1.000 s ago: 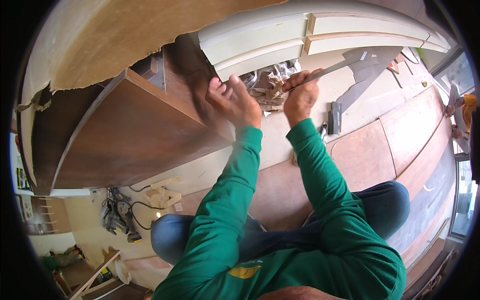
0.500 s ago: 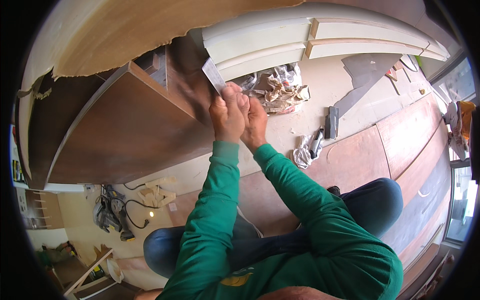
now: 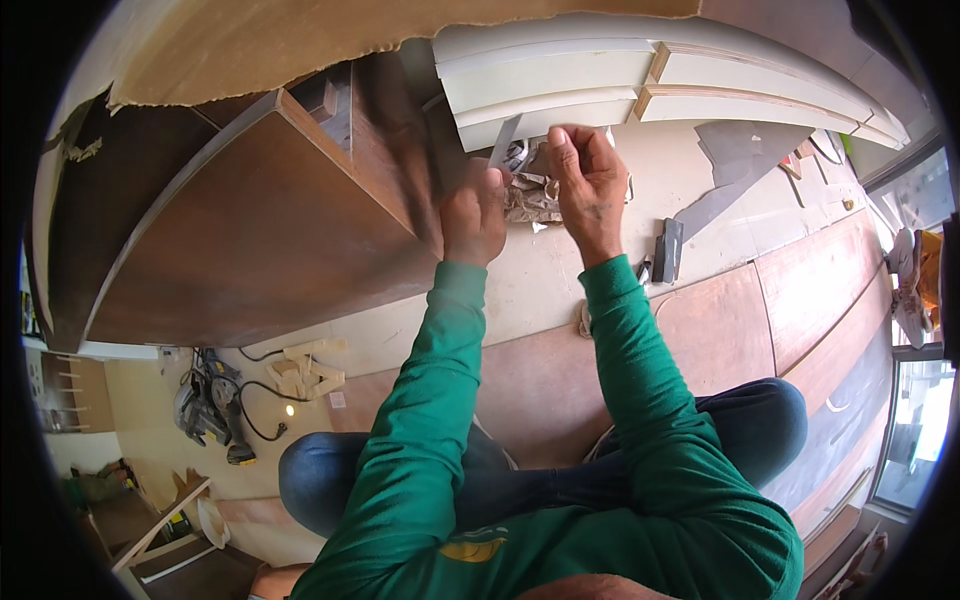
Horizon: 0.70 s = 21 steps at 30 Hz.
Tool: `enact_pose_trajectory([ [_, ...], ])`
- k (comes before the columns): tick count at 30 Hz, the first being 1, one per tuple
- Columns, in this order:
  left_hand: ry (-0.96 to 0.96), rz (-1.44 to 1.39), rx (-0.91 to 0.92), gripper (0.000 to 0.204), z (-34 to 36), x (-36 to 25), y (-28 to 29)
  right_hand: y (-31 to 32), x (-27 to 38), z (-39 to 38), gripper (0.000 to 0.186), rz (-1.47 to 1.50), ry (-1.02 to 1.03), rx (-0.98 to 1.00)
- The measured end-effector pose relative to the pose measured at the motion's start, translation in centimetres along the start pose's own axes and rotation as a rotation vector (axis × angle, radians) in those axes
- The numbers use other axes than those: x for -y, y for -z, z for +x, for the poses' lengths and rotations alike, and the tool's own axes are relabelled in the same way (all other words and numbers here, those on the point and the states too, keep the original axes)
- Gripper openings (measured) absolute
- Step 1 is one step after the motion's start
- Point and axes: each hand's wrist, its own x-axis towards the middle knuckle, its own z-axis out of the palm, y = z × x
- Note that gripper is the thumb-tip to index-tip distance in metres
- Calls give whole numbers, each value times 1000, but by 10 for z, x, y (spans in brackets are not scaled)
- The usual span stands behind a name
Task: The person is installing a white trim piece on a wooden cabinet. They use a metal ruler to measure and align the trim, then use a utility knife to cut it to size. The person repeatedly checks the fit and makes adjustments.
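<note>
The left grip (image 3: 474,222), blurred, is closed around a flat strip (image 3: 506,138) jutting above it. A brown panel (image 3: 255,230) stands leftward; rightward, crumpled paper (image 3: 532,202) is partly hidden by the curled right grip (image 3: 592,192), its contents unclear; boards (image 3: 705,330) line the floor (image 3: 655,185) beyond.

One crumpled paper heap (image 3: 530,205) here, and two bare hands: the left hand (image 3: 474,215) on its left, the right hand (image 3: 592,195) over its right! One thin flat strip (image 3: 506,142) at its upper left, one dark oblong block (image 3: 668,250) lower right, one torn grey sheet (image 3: 738,168) right, two shoes (image 3: 906,260) far right of it!
</note>
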Motion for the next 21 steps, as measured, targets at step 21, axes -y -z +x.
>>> enact_pose_trajectory([
  [21, -61, 221, -46, 60, 20, 12, 13, -26, -35, -13, 21, -194, 114, -140],
])
